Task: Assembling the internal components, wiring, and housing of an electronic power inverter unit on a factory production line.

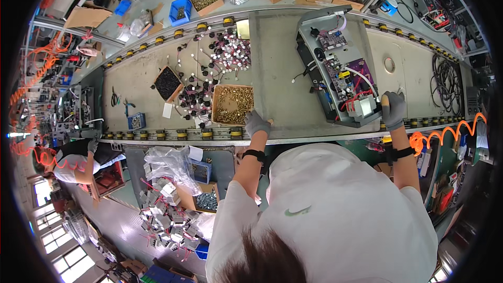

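Note:
My left hand (258, 124), in a grey glove with a bare fingertip, is at the near right corner of a cardboard box of brass-coloured screws (233, 104). Its thumb points right, apart from the other fingers, and nothing shows in it. My right hand (392, 111), also gloved, is curled beside the near right corner of a grey metal housing (343, 118). What it grips, if anything, is hidden. The housing lies tilted on the bench, with circuit boards (332, 40), a purple board (361, 71), and red and white wires inside.
Black parts with white connectors (230, 51) are heaped left of the housing, near a box of black screws (167, 84). Coiled black cable (445, 84) lies at the right. Roller rails (207, 133) edge the bench. An orange coiled hose (445, 135) hangs by my right arm. Another person (78, 165) works far left.

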Demonstrator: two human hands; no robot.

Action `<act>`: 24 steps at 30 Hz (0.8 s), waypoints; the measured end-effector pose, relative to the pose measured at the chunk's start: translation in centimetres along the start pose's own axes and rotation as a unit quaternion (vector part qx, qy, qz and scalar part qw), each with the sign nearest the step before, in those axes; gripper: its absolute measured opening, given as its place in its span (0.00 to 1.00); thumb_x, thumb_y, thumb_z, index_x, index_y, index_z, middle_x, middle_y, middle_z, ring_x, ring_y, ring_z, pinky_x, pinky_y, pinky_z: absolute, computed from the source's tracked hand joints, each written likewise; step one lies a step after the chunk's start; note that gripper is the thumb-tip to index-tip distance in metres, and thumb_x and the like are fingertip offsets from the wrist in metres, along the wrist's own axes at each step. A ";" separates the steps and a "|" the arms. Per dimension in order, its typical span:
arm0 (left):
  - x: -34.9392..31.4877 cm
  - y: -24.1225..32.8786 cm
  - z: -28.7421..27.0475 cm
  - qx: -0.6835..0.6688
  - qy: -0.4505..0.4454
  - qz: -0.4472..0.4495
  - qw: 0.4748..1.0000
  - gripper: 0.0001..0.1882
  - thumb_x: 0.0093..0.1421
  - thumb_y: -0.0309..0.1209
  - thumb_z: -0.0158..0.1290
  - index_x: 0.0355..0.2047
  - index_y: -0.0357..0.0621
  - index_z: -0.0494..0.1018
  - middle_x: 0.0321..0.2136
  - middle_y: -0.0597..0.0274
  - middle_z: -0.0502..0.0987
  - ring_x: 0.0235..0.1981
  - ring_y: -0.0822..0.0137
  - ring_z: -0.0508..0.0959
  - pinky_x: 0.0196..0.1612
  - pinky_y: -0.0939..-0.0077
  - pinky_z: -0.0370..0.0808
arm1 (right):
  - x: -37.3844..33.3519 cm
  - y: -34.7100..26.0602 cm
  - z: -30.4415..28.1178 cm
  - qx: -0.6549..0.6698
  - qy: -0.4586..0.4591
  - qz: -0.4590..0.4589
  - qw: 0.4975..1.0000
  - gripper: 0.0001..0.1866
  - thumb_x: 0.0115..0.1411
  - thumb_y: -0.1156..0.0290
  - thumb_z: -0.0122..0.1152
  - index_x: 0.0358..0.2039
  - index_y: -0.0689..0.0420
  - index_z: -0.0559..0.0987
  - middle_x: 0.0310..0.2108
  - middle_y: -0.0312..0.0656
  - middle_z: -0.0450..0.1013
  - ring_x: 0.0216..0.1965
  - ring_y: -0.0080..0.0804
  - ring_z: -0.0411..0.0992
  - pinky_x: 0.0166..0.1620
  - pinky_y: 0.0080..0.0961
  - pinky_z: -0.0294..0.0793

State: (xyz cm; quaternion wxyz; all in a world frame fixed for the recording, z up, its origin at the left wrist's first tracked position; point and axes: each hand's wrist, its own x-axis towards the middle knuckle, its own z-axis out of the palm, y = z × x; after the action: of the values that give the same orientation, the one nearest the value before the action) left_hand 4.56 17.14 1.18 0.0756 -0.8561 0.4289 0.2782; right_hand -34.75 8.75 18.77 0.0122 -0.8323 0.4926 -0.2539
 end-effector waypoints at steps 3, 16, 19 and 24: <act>0.4 2.6 -1.2 0.026 -0.064 0.003 0.998 0.37 0.47 0.45 0.61 0.55 0.43 0.62 0.54 0.55 0.65 0.54 0.57 0.67 0.51 0.69 0.69 | -0.5 1.6 -1.1 -0.002 -0.012 0.003 1.000 0.11 0.53 0.67 0.46 0.19 0.60 0.69 0.16 0.49 0.64 0.21 0.48 0.65 0.25 0.38 0.60; 9.1 2.5 -7.2 -0.123 0.034 0.009 0.992 0.16 0.56 0.39 0.45 0.41 0.50 0.75 0.42 0.53 0.76 0.42 0.53 0.77 0.42 0.60 0.74 | -2.1 8.4 -3.0 -0.012 -0.025 0.350 0.936 0.14 0.55 0.61 0.48 0.31 0.60 0.73 0.23 0.50 0.70 0.27 0.45 0.68 0.33 0.35 0.65; 14.7 -0.2 -9.0 -0.111 0.148 -0.064 0.981 0.15 0.53 0.37 0.48 0.39 0.49 0.75 0.39 0.52 0.77 0.39 0.52 0.78 0.39 0.60 0.76 | -2.1 9.3 -3.2 -0.042 -0.032 0.482 0.875 0.18 0.55 0.56 0.49 0.36 0.57 0.76 0.29 0.51 0.73 0.33 0.48 0.71 0.37 0.37 0.67; 21.5 -5.6 -8.8 -0.017 0.127 -0.114 0.985 0.20 0.53 0.39 0.52 0.46 0.48 0.71 0.48 0.57 0.72 0.46 0.55 0.74 0.45 0.62 0.73 | -2.6 9.9 -2.8 -0.095 0.017 0.494 0.864 0.20 0.55 0.54 0.49 0.37 0.57 0.76 0.32 0.53 0.74 0.35 0.51 0.71 0.39 0.36 0.68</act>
State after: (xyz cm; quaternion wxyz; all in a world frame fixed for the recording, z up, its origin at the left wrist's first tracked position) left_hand 22.84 2.48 -3.71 0.0375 -0.9290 0.3297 0.1638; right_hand -45.00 6.48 17.48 0.0484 -0.4730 0.8609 -0.1810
